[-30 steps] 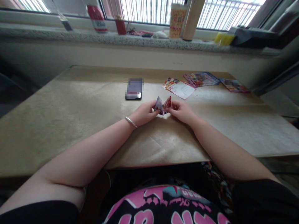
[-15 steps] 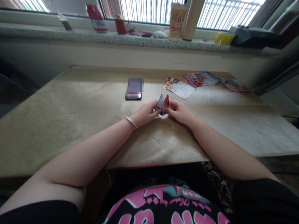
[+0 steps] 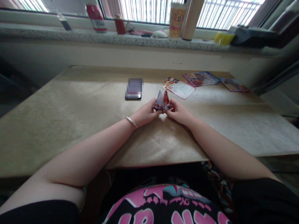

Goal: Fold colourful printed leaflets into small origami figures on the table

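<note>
A small piece of folded paper point(image 3: 159, 102), grey-white and red with two upright points, is held between both hands above the table. My left hand point(image 3: 149, 109) pinches its left side, thumb toward me. On the opposite side my right hand point(image 3: 178, 110) grips the red part between thumb and fingers. The two points stand apart with a gap between them, and the lower part is partly covered by the fingertips. A silver bangle point(image 3: 132, 122) circles my left wrist.
A phone point(image 3: 134, 88) lies left of the hands on the table point(image 3: 70, 124). Beyond the hands are loose printed sheets point(image 3: 181, 89), a pile of colourful cards point(image 3: 202, 78) and another stack point(image 3: 234, 85). A can point(image 3: 96, 18) and a patterned cup point(image 3: 177, 21) stand on the windowsill.
The folded paper has turned slightly, and its two points now stand a little higher and more upright. Both hands have shifted slightly and keep their hold. The phone and cards have stayed put.
</note>
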The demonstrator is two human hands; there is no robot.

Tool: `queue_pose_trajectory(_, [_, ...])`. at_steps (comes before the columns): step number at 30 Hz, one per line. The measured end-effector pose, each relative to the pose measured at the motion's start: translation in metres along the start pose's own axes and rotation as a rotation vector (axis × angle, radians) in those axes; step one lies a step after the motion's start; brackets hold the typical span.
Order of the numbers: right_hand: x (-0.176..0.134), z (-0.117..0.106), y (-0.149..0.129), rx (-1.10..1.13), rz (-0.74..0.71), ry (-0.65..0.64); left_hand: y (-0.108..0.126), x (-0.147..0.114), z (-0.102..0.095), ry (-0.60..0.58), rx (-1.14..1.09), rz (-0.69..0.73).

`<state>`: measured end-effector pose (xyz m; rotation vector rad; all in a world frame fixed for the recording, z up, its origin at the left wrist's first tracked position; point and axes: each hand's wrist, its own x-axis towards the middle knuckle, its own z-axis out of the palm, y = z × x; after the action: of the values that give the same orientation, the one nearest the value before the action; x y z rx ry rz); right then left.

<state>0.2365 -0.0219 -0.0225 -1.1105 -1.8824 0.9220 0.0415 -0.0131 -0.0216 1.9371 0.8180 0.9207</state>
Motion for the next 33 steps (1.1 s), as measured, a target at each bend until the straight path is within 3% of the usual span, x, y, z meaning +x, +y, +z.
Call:
queue_pose_trajectory(14, [0.001, 0.003, -0.002, 0.075, -0.001, 0.006, 0.009, 0.000, -0.002, -0.011, 0.223, -0.022])
queue_pose_trajectory(24, [-0.002, 0.006, -0.005, 0.065, 0.011, -0.007, 0.008, 0.001, -0.002, -0.080, 0.233, -0.001])
queue_pose_trajectory(33, [0.002, 0.008, 0.000, 0.179, -0.032, 0.061, 0.011, 0.000, -0.003, -0.030, 0.216, -0.040])
